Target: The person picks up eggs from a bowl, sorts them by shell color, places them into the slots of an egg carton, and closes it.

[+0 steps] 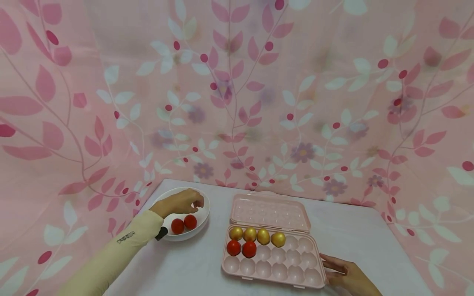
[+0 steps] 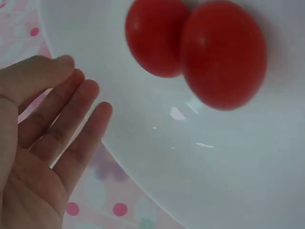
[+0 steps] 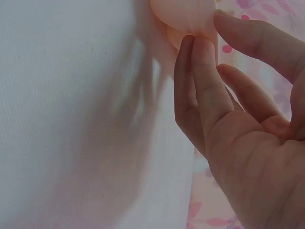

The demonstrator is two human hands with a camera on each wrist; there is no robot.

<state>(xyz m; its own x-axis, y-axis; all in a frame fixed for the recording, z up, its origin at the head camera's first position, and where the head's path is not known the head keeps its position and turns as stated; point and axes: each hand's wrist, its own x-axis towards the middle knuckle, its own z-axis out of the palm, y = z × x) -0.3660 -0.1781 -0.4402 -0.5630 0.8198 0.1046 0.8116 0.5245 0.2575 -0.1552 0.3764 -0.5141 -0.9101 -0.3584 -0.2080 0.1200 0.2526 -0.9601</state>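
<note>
My left hand (image 1: 184, 200) hovers over the white bowl (image 1: 205, 220), with its fingers loosely bent and nothing between them. In the left wrist view, the left hand (image 2: 52, 119) is at the bowl's rim, apart from two shiny red eggs (image 2: 224, 55). My right hand (image 1: 346, 273) touches the right end of the pink egg tray (image 1: 264, 269). Its fingertips (image 3: 204, 47) rest against the tray's cups (image 3: 186, 14) in the right wrist view. Several gold eggs (image 1: 263, 236) fill part of the tray's back row; two red eggs (image 1: 249, 249) sit in the middle row.
The tray's hinged lid (image 1: 270, 211) lies open behind it. A white cloth covers the table (image 1: 200, 267). Pink floral fabric (image 1: 237, 102) hangs around the back and sides.
</note>
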